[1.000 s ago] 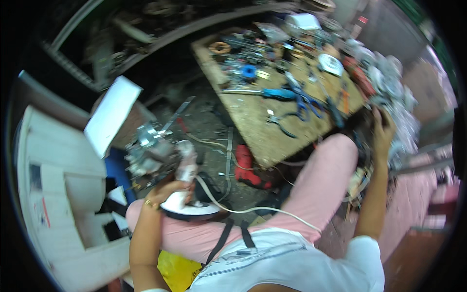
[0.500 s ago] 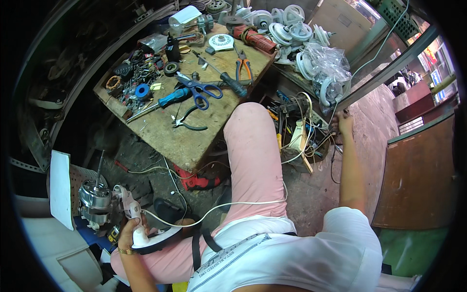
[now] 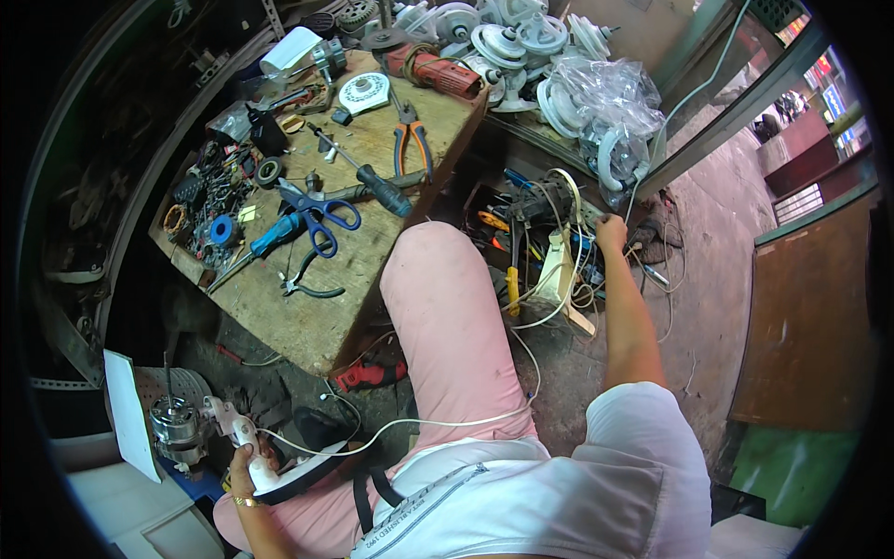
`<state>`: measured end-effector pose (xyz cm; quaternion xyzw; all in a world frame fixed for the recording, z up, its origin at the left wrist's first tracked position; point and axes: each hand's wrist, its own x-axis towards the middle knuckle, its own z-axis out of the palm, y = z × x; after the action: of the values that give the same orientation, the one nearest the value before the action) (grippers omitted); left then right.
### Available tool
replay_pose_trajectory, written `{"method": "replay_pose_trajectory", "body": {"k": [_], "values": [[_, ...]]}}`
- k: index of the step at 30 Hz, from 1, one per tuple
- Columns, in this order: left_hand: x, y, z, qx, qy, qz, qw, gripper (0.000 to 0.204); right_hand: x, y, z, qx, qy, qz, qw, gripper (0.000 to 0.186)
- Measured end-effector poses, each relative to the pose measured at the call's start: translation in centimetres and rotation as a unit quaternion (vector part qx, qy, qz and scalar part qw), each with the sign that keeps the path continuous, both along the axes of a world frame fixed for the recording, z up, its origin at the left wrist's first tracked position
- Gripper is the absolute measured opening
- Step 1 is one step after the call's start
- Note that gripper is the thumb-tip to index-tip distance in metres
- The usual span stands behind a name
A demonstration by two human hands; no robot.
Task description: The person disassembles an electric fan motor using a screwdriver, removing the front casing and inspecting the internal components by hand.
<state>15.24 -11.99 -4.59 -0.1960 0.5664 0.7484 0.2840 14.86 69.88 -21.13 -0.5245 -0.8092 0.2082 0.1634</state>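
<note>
My left hand [image 3: 246, 469] is wrapped round the white neck of an electric fan [image 3: 272, 479], which lies across my left thigh. At the fan's far end its bare metal motor [image 3: 177, 427] shows, with the shaft pointing up. A white power cord [image 3: 391, 424] runs from the fan across my lap and over my right thigh. My right arm stretches forward to the right edge of an open tool box [image 3: 510, 270]. There my right hand [image 3: 611, 233] has its fingers curled closed among cords; what they hold, if anything, is hidden.
On the wooden bench [image 3: 326, 326] lie blue-handled scissors [image 3: 318, 220], orange-handled pliers [image 3: 410, 140], screwdrivers and small parts. A red angle grinder [image 3: 438, 73] rests at its far edge. White fan parts [image 3: 521, 42] are heaped behind. Beside my knee a red power tool [image 3: 371, 373] lies on the floor.
My right hand has moved left, closer to the tool box, and its fingers now look curled. The bench has shifted left in the picture as the view turned. The left hand keeps its hold.
</note>
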Motion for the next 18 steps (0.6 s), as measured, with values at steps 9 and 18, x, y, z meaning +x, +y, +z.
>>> {"method": "replay_pose_trajectory", "body": {"k": [9,18], "values": [[-1.5,1.8,0.6,0.0,-0.004,0.024,1.0,0.032,-2.0,-0.8,0.0,0.011,-0.187,0.041,0.981,0.039],[-1.0,0.6,-0.2,-0.03,-0.001,0.0,1.0,0.033,1.1,-4.0,3.7,0.054,-0.075,-0.009,0.996,0.028]]}}
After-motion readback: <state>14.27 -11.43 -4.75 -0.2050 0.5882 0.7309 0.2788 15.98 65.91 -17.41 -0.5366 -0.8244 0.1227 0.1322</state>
